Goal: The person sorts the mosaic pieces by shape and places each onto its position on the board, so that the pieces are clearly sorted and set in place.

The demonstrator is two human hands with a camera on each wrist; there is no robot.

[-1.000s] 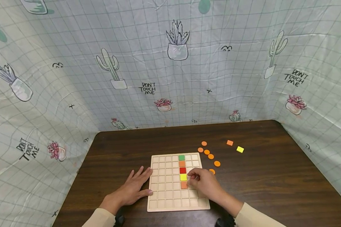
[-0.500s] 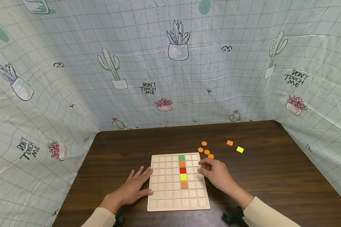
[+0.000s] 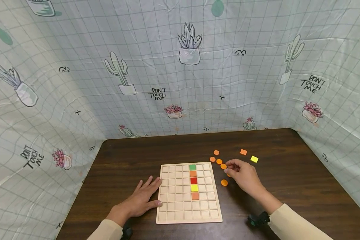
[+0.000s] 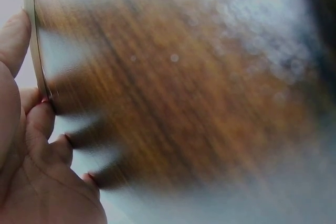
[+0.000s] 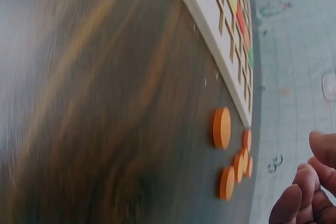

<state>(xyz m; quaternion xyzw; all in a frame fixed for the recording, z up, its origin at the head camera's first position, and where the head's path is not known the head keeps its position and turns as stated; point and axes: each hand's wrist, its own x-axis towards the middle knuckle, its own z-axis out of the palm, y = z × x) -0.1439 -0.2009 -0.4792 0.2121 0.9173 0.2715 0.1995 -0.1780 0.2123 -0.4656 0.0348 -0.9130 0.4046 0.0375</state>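
My left hand (image 3: pixel 141 198) lies spread with its fingertips and thumb on the left edge of a wooden grid board (image 3: pixel 171 206); the left wrist view shows the fingers along that edge. One column of the board bears square tiles: green (image 3: pixel 192 167), orange (image 3: pixel 193 173), red (image 3: pixel 193 180), yellow (image 3: pixel 194 188) and a second orange tile (image 3: pixel 195 196). Right of the board, my right hand (image 3: pixel 244 176) hovers with loosely bent fingers over round orange discs (image 5: pixel 221 128), holding nothing visible. It partly hides one disc (image 3: pixel 229 175) in the head view.
Several orange discs, one nearest me (image 3: pixel 224 182), trail along the board's right side. Beyond my right hand lie a loose orange square (image 3: pixel 243 152) and a yellow square (image 3: pixel 254 159). The dark wooden table (image 3: pixel 132 151) is enclosed by a patterned cloth (image 3: pixel 144 66).
My right hand has moved off the board, from beside the lowest orange tile, rightward and slightly away from me to the discs. My left hand has stayed at the board's edge.
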